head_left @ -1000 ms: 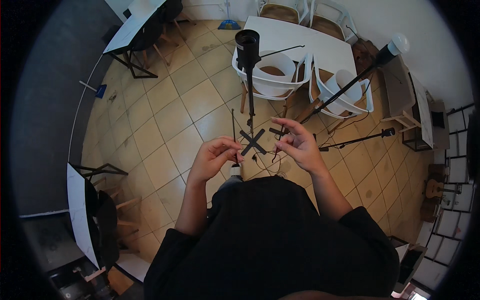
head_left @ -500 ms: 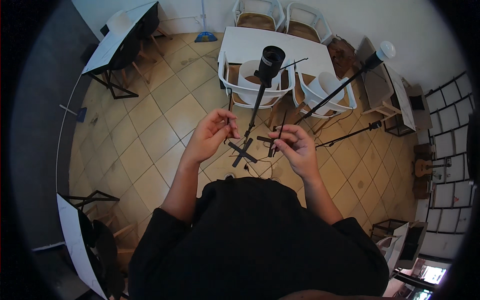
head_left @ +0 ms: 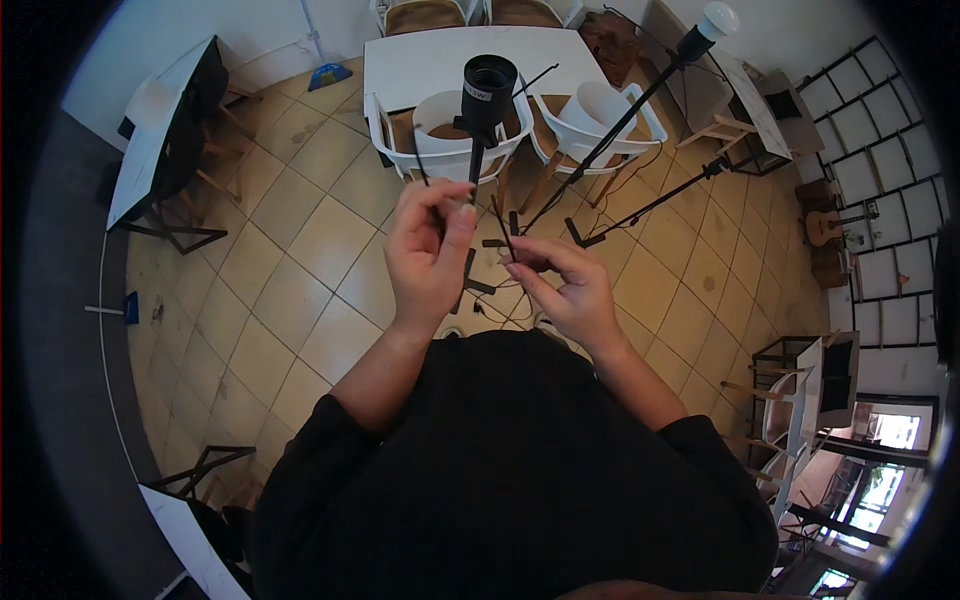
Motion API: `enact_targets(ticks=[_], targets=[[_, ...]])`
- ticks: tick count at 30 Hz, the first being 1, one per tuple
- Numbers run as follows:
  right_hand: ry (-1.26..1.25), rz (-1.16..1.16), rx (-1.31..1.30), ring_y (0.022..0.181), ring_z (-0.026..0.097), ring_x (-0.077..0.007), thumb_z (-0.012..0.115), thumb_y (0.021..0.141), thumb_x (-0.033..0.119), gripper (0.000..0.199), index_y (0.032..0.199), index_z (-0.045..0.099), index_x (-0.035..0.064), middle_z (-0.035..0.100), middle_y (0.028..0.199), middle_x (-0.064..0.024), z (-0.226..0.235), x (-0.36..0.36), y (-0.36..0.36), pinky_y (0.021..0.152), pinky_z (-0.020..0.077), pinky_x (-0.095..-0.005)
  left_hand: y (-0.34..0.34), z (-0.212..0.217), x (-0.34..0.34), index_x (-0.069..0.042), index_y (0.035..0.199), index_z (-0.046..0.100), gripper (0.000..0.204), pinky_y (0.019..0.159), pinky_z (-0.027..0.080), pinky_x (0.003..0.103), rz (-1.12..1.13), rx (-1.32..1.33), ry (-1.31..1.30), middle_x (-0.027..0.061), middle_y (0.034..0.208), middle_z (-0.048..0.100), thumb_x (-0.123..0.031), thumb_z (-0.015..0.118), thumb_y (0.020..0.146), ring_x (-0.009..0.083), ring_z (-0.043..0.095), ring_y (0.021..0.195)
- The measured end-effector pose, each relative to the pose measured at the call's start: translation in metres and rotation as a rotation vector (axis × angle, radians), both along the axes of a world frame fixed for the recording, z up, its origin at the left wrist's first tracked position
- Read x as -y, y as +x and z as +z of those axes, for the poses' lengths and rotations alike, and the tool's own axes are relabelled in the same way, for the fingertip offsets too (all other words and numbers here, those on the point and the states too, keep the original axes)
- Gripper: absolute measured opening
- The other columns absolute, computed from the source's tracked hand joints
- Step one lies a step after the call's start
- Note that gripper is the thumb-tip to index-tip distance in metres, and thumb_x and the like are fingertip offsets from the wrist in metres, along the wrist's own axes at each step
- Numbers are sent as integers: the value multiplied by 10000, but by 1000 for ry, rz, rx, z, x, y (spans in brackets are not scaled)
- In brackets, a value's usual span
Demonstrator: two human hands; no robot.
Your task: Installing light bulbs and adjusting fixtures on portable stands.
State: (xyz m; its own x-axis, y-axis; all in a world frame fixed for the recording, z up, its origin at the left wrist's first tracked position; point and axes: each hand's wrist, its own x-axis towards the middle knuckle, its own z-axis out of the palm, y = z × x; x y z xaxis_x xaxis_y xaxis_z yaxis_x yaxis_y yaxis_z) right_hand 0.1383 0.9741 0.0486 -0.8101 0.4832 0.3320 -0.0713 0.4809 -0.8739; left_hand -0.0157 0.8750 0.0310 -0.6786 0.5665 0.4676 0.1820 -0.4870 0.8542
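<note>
My left hand [head_left: 428, 262] is closed, thumb against fingers, around a thin dark rod [head_left: 421, 160] whose end sticks up past the knuckles. To its right, my right hand [head_left: 566, 288] pinches another thin dark rod [head_left: 502, 222] between thumb and fingertips. The two hands are close but apart. I cannot make out what kind of rods these are. Just beyond my hands stands a black pole topped by a black cylindrical socket [head_left: 489, 108] with an open top. Another black stand [head_left: 612, 132] leans off to the right and carries a white bulb [head_left: 718, 20].
A white table [head_left: 540, 55] with white chairs [head_left: 455, 165] stands ahead. Stand feet [head_left: 480, 287] and a cable [head_left: 510, 318] lie on the tiled floor by my shoes. A third black pole [head_left: 660, 200] slants at right; a guitar [head_left: 825, 226] is farther right.
My right hand has come nearer to my left, still pinching its rod. The left hand has rotated and its rod now tilts. The surroundings have shifted leftward in the view.
</note>
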Motion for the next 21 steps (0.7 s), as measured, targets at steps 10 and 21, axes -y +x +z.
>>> enact_targets(ticks=[10, 21], targets=[[179, -274, -73, 610, 591, -82, 652, 883, 11, 285, 1167, 667, 20, 649, 779, -76, 42, -6, -10, 557, 475, -234, -38, 22, -37, -27, 1306, 526, 426, 727, 398, 210, -63, 157, -136, -10, 991, 554, -348, 468, 1032, 58, 455, 804], [397, -333, 25, 558, 575, -154, 666, 838, -6, 322, 1154, 684, 51, 645, 723, -110, 54, -1, -21, 539, 453, -278, -46, 12, -53, -86, 1278, 549, 335, 581, 338, 161, -153, -32, -148, -3, 1050, 673, -288, 389, 1064, 9, 444, 707]])
